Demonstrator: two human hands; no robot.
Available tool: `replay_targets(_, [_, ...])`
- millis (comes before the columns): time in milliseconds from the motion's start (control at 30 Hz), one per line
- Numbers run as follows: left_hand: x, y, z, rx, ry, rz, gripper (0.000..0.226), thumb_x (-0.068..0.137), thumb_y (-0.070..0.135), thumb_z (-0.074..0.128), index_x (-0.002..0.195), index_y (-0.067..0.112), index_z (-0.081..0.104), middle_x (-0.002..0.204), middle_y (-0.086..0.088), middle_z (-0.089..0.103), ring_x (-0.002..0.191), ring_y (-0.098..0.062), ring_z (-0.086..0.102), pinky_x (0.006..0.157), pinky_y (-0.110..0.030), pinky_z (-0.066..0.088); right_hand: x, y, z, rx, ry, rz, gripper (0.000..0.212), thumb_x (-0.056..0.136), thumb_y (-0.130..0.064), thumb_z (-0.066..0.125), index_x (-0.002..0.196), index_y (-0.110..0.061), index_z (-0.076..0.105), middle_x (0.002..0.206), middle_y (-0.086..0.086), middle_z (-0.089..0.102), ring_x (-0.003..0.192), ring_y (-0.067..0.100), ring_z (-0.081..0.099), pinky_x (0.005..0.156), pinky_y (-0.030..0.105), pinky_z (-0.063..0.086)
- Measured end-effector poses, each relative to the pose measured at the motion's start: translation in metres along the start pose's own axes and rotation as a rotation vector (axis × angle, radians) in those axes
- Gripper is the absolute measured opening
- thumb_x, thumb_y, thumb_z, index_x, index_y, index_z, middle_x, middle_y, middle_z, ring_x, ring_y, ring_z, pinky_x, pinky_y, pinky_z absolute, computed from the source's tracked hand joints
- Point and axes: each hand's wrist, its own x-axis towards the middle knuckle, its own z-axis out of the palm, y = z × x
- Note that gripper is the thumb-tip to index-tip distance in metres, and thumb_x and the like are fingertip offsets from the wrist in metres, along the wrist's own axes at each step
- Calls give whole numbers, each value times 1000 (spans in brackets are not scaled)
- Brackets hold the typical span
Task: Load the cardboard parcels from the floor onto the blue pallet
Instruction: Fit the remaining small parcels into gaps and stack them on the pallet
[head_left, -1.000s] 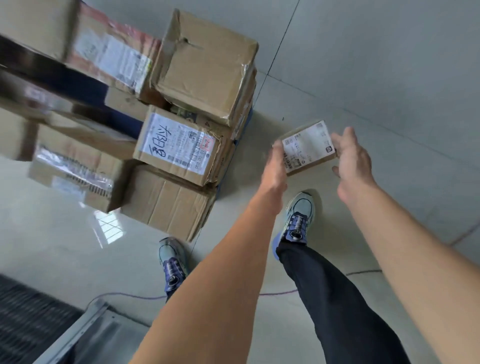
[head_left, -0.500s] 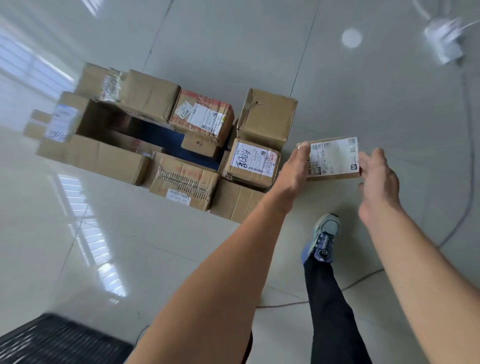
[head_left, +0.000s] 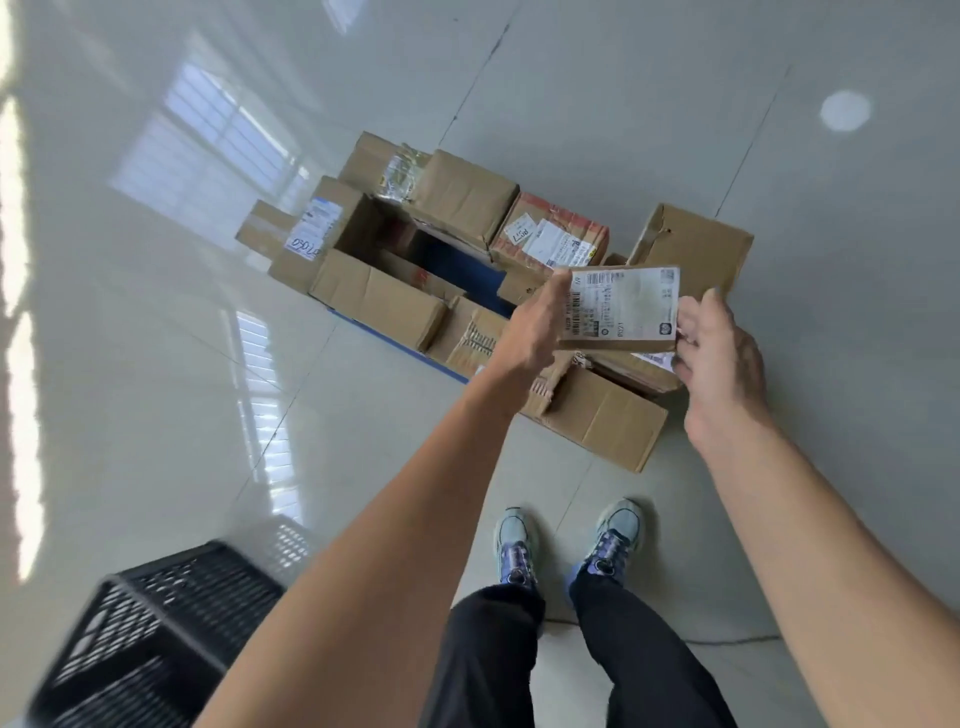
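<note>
A small flat cardboard parcel (head_left: 621, 309) with a white shipping label hangs in the air between my hands. My left hand (head_left: 535, 325) grips its left end and my right hand (head_left: 719, 353) touches its right edge. Under and behind it sits the blue pallet (head_left: 457, 260), ringed with several cardboard parcels, among them a long box (head_left: 379, 301) at the front left, a red-taped labelled box (head_left: 553, 239) and a plain box (head_left: 696, 249) at the far right. Blue deck shows in the pallet's middle gap.
A black plastic crate (head_left: 150, 634) stands at the lower left by my left arm. My two feet in light blue shoes (head_left: 566, 540) stand on the glossy tiled floor (head_left: 182, 389) just in front of the pallet's near corner box (head_left: 602, 415).
The view pulled back and swung so the whole pallet now lies ahead. The small parcel travelled with my hands from above bare floor to above the pallet's near right boxes.
</note>
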Motion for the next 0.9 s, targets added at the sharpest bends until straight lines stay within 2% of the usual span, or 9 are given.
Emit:
replay_targets(67, [2, -5, -31, -11, 47, -21, 44, 107, 62, 26, 98, 37, 61, 96, 18, 62, 82, 1, 65, 64, -23, 50, 5, 3, 30, -20, -59, 8, 51, 106, -51, 34, 79, -54, 76, 76, -26, 71, 82, -10, 66, 80, 24, 46])
replay_targets(200, [13, -21, -96, -54, 107, -106, 52, 105, 66, 28, 101, 32, 67, 101, 15, 68, 83, -5, 64, 67, -25, 46, 9, 10, 91, -32, -183, 52, 48, 106, -54, 34, 97, -28, 74, 75, -34, 69, 85, -9, 64, 77, 21, 45])
replay_targets(267, [22, -31, -128, -62, 111, -101, 52, 106, 64, 26, 104, 32, 68, 102, 16, 70, 83, -3, 66, 69, -23, 47, 12, 14, 122, -27, -233, 72, 40, 106, -54, 36, 91, -35, 68, 97, -31, 69, 103, 3, 63, 83, 21, 46])
replay_targets(333, [35, -42, -160, -57, 113, -109, 59, 107, 64, 22, 121, 30, 67, 118, 13, 69, 102, -10, 66, 84, -30, 48, 13, 17, 154, -34, -267, 98, 39, 107, -53, 35, 92, -35, 66, 108, -25, 72, 98, 1, 67, 80, 21, 50])
replay_targets(433, [54, -60, -201, -37, 91, -143, 66, 106, 66, 19, 141, 25, 58, 149, 6, 55, 125, -21, 56, 105, -44, 43, 16, 29, 193, -58, -278, 132, 38, 109, -48, 32, 96, -33, 64, 78, -31, 72, 73, -12, 69, 63, 14, 52])
replay_targets(533, [68, -74, -230, -28, 44, -165, 59, 107, 65, 17, 136, 29, 53, 159, 3, 46, 137, -24, 48, 114, -51, 39, 21, 43, 226, -61, -282, 174, 41, 108, -51, 32, 120, -30, 65, 88, -28, 73, 83, -7, 68, 85, 25, 48])
replay_targets(700, [91, -92, -262, -25, -9, -204, 69, 106, 65, 15, 150, 25, 49, 162, -1, 42, 146, -28, 40, 117, -53, 34, 25, 53, 263, -25, -268, 265, 61, 106, -53, 37, 153, -16, 44, 138, -14, 56, 118, 11, 61, 97, 36, 44])
replay_targets(833, [104, -102, -276, -20, -12, -217, 67, 107, 65, 17, 143, 23, 55, 156, -2, 49, 137, -25, 45, 109, -49, 36, 25, 62, 281, -51, -296, 294, 60, 104, -54, 37, 152, -19, 46, 111, -26, 66, 98, 4, 62, 89, 33, 47])
replay_targets(900, [108, -105, -278, -21, -28, -215, 67, 106, 65, 17, 141, 23, 56, 153, -2, 51, 129, -23, 46, 106, -48, 36, 25, 65, 287, -58, -282, 299, 58, 104, -54, 36, 151, -22, 48, 115, -27, 62, 93, 4, 60, 94, 36, 46])
